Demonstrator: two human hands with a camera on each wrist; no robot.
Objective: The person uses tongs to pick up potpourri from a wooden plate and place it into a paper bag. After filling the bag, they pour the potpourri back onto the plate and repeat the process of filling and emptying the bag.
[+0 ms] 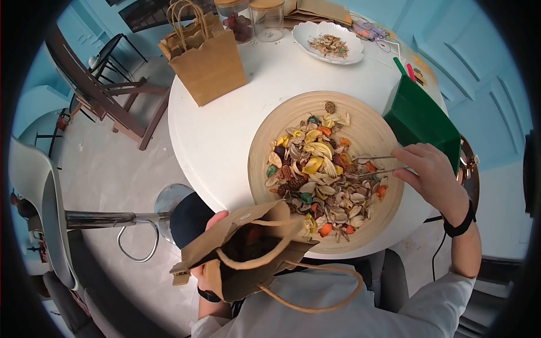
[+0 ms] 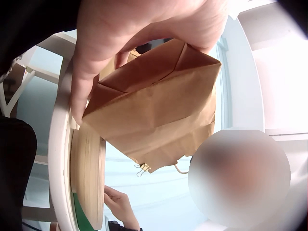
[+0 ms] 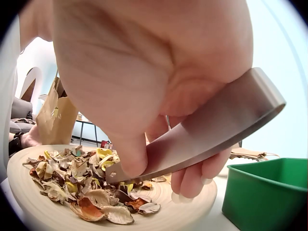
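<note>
Metal tongs (image 3: 216,122) are pinched between thumb and fingers of the right hand (image 1: 431,174), their tips at the right side of a heap of dried petals and pine cones (image 1: 318,163); whether the tips grip a piece cannot be told. The heap lies on a round wooden plate (image 1: 260,177) on the white tabletop (image 1: 220,135). The left hand (image 2: 149,29) grips a brown paper bag (image 1: 205,242), tilted with its mouth open, beside the plate's near left edge; a binder clip (image 2: 143,167) is attached to it. A green bin (image 1: 425,121) stands right of the plate, a second paper bag (image 1: 211,70) beyond it to the left, and a white dish (image 1: 304,36) of scraps behind.
</note>
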